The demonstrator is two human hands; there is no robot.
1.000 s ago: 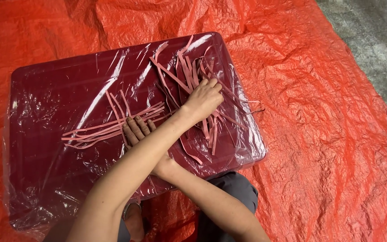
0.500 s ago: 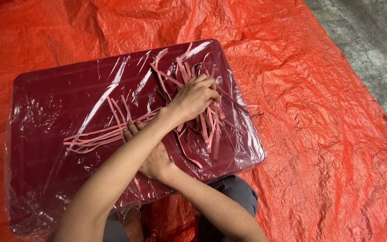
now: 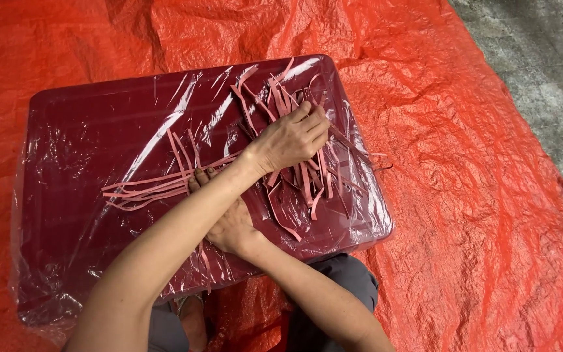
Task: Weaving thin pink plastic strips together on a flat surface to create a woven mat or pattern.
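My arms are crossed over a dark red board (image 3: 86, 215) wrapped in clear plastic film. My left hand (image 3: 291, 138) reaches to the right into a loose heap of pink strips (image 3: 307, 179), its fingers curled around a few of them. Under that forearm lies my right hand (image 3: 229, 225), mostly hidden. Its fingertips rest on the near ends of a bundle of pink strips (image 3: 144, 188) that lie side by side and point left. Whether the thumb is closed under the bundle is hidden.
The board lies on a crinkled orange tarp (image 3: 464, 195) that covers the ground. Bare grey concrete (image 3: 542, 72) shows at the upper right. My knees in grey trousers (image 3: 333, 287) sit at the board's near edge.
My left hand has curled tighter into the loose heap and shifted a little up and right. My right hand stays on the bundle, now more covered by the forearm.
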